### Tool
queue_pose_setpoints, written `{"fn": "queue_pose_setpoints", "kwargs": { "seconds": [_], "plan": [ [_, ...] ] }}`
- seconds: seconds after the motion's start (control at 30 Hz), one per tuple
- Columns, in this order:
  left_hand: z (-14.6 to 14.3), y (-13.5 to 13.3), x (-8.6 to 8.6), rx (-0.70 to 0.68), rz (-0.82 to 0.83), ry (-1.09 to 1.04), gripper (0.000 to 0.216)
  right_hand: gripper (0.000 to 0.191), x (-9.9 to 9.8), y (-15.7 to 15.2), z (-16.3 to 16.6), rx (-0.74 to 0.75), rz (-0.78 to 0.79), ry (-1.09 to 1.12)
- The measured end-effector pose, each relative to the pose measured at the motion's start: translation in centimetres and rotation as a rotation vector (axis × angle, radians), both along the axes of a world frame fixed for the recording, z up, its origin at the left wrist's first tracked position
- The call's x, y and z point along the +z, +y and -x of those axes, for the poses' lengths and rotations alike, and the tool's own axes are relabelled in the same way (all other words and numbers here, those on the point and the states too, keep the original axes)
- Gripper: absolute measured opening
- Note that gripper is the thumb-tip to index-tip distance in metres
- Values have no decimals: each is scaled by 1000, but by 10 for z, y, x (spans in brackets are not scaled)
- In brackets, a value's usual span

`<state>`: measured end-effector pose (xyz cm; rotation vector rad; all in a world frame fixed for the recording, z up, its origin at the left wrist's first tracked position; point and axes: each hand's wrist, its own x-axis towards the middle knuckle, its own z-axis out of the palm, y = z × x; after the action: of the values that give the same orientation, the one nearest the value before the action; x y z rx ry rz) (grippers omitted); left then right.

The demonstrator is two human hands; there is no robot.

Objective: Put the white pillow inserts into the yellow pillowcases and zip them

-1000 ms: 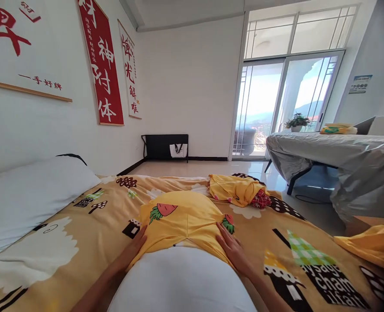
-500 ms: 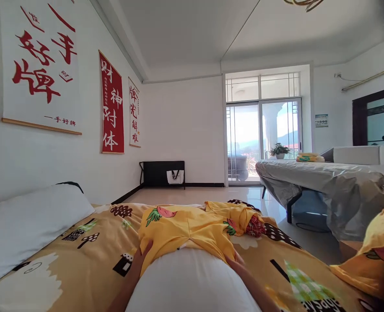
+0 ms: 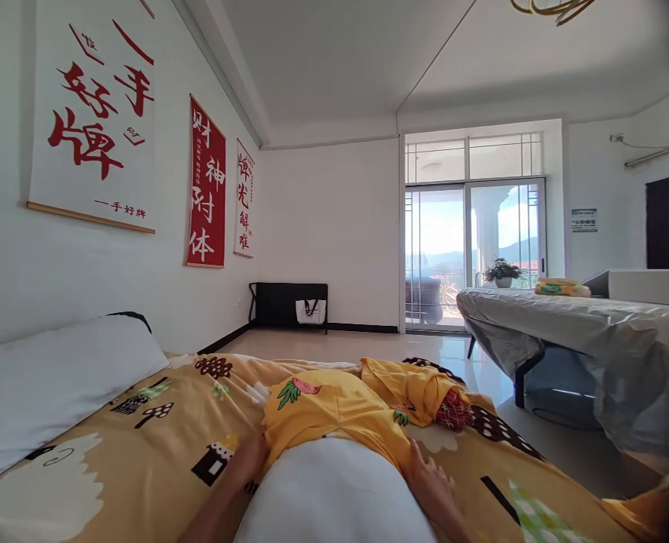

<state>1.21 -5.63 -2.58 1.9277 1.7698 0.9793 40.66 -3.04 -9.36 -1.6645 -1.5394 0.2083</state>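
A white pillow [image 3: 334, 490] stands out toward me, its far end inside a yellow pillowcase [image 3: 323, 403] printed with pink fruit and green leaves. On the pillow's left side, my left hand [image 3: 256, 455] touches the case's lower edge; its fingers are blurred and partly hidden. My right hand [image 3: 431, 477] lies along the right side by the case's corner, its fingers spread apart. A crumpled yellow cloth [image 3: 410, 386] with a red checked part [image 3: 452, 409] lies just beyond on the bed.
A patterned tan bedcover [image 3: 158, 467] spreads beneath. Another white pillow [image 3: 79, 377] lies at left. More yellow fabric [image 3: 645, 509] is at the right edge. A plastic-covered table [image 3: 560, 309] stands right, bearing a potted plant [image 3: 502, 271] and folded yellow cloth [image 3: 562, 287].
My view has turned slightly left. Both hands have shifted a little along the case's edge, and my right hand's fingers now show spread. The case looks more rounded over the pillow's end.
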Motion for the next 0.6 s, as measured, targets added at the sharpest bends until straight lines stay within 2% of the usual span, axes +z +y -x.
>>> {"fn": "queue_pose_setpoints", "kwargs": {
  "seconds": [0.07, 0.1, 0.17, 0.23, 0.3, 0.37, 0.47, 0.53, 0.6],
  "plan": [
    [3, -10, 28, 63, -65, 113, 46, 58, 33, -14, 2, -34, -80, -237],
    [-2, -18, 40, 57, -128, 159, 50, 57, 50, -23, 8, 7, -140, -322],
    [-22, -37, 51, -76, -269, 202, 54, 57, 76, -44, 33, 157, -229, -384],
    [-51, -56, 40, -314, -319, 252, 57, 58, 82, -64, 66, 327, -234, -417],
    [-75, -69, 12, -547, -249, 341, 60, 57, 72, -79, 94, 495, -127, -437],
    [-85, -77, -14, -660, -186, 392, 59, 54, 57, -88, 109, 583, -10, -431],
    [-75, -83, -32, -651, -187, 397, 53, 53, 48, -95, 105, 626, 50, -414],
    [-56, -88, -35, -633, -196, 412, 51, 53, 48, -102, 88, 666, 62, -410],
    [-29, -97, -47, -608, -212, 428, 50, 51, 42, -115, 63, 692, 94, -404]
  ]
}}
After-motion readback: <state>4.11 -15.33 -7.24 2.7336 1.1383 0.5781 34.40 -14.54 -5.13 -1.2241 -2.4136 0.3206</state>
